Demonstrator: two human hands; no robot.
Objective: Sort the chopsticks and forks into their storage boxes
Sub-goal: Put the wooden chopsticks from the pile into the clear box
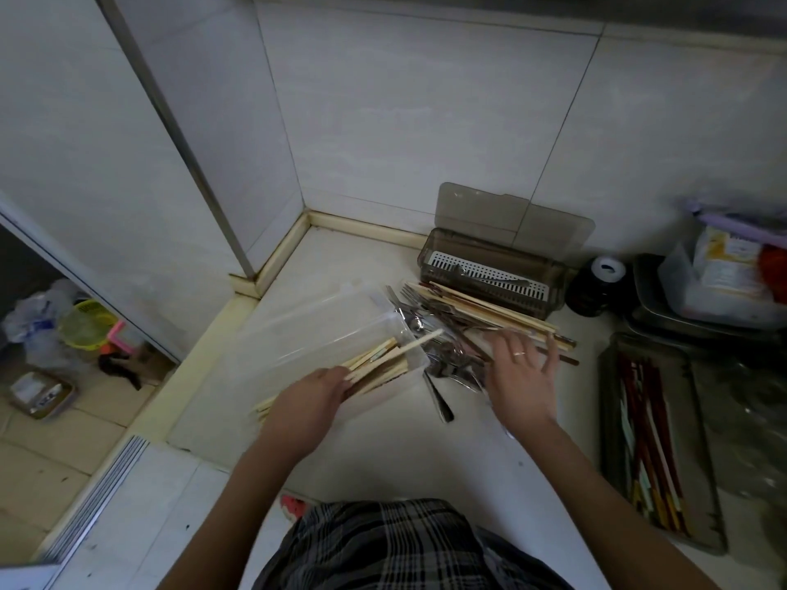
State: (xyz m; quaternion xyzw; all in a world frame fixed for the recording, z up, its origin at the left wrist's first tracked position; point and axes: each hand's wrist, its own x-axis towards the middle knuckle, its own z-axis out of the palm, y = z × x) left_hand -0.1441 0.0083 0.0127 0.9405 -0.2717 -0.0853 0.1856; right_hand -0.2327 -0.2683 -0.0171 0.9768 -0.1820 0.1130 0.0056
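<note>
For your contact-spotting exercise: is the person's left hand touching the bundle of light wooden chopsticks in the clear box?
Touching. The head view shows the left hand curled round the wooden chopsticks, whose ends vanish under its fingers inside the clear box.

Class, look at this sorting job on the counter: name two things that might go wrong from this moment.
1. The left hand grips a bundle of chopsticks at one end, over the clear box; one stick already sticks out askew and might slip out.
2. The right hand reaches with spread fingers over the mixed pile of forks and chopsticks; it may grab both kinds together or knock some away.
</note>
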